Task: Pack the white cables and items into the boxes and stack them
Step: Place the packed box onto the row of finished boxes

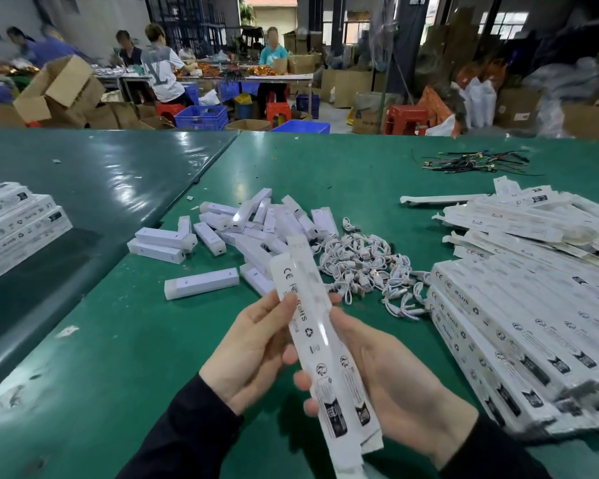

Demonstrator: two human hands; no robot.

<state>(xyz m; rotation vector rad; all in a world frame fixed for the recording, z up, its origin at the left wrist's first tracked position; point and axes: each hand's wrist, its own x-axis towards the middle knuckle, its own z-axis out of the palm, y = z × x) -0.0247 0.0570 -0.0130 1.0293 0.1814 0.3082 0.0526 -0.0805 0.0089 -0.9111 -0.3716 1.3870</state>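
I hold a long, narrow white box upright over the green table, its far end flap open. My left hand grips its left side, fingers curled round it. Along its right side my right hand holds it, thumb on the front near the printed label. Beyond the box lies a tangle of white cables. Left of that is a heap of short white bar-shaped items. Flat unfolded boxes spread at the right, with a stack of long boxes in front of them.
A second stack of white boxes sits at the left on the darker table section. A bundle of dark wires lies at the far right. Behind the table are cardboard cartons, blue crates, red stools and several people working.
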